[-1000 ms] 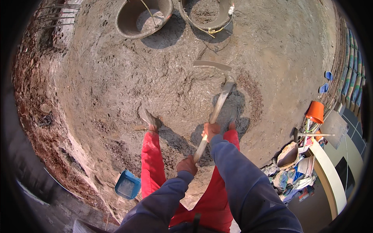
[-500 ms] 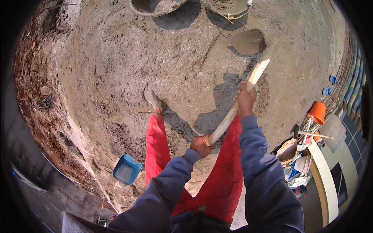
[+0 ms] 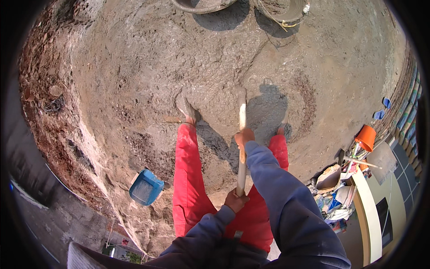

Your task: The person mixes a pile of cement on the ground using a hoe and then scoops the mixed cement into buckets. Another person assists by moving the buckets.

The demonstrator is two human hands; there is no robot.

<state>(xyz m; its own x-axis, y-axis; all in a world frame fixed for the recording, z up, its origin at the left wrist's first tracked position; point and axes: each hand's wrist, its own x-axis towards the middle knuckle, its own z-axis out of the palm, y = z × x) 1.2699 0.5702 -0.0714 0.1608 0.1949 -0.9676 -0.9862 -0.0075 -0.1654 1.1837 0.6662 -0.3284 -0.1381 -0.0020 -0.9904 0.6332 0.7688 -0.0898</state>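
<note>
A hoe with a long pale wooden handle (image 3: 242,175) stands between my legs, its far end down in wet grey mortar (image 3: 215,67). Its blade is hidden in the mix. My right hand (image 3: 244,136) wraps round the middle of the handle. Lower down, close to my body, my left hand (image 3: 236,201) is closed round the near end. My bare left foot (image 3: 186,107) is smeared with mortar and stands left of the hoe. On the other side, my right foot (image 3: 281,130) is only partly seen beside my shadow.
Two dark round tubs, a left one (image 3: 204,8) and a right one (image 3: 286,13), sit at the far edge. A blue plastic container (image 3: 147,187) lies at the left. Rightward are blue sandals (image 3: 379,114), an orange bucket (image 3: 366,137) and a heap of bags and tools by a low wall (image 3: 369,215).
The hoe has swung from the right to the middle and toward me. Its blade, visible before, is now sunk in the mortar. Both hands moved with the handle, keeping their grip.
</note>
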